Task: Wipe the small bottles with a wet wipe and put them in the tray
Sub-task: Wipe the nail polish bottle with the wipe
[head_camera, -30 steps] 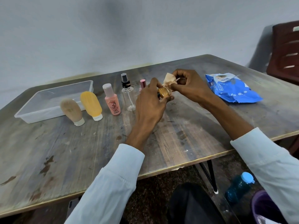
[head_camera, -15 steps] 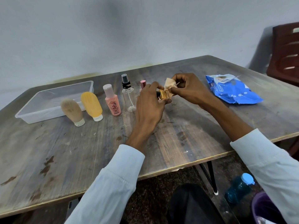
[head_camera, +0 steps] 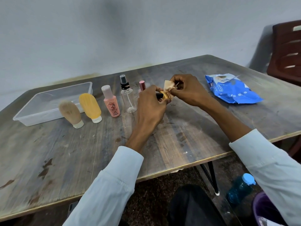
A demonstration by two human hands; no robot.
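Over the middle of the wooden table (head_camera: 162, 144), the left hand (head_camera: 150, 108) curls its fingers round a small amber bottle (head_camera: 165, 95) with a black cap, held on its side above the tabletop. The right hand (head_camera: 189, 90) pinches a bunched wet wipe (head_camera: 168, 85) against the bottle's end at 1 o'clock from the left hand.

From the hands toward 9 o'clock, a row stands on the table: a clear spray bottle (head_camera: 128, 97), a pink bottle (head_camera: 111, 101), a yellow tube (head_camera: 90, 106) and a beige tube (head_camera: 70, 114), both tubes on their caps. A small pink-capped bottle (head_camera: 141, 85) stands partly hidden behind the left hand. The clear plastic tray (head_camera: 32, 116) lies at 9 to 10 o'clock, just behind the tubes and close to the table's left edge. A blue wet-wipe pack (head_camera: 231, 90) lies at 3 o'clock, near the right edge. The near half of the table, toward 6 o'clock, holds only the forearms, with a broad open stretch at 7 o'clock.

Against a second ago, the bottle has turned from nearly upright to lying sideways in the left hand, and the wipe sits lower on it. The standing bottles, tray and pack have not shifted.
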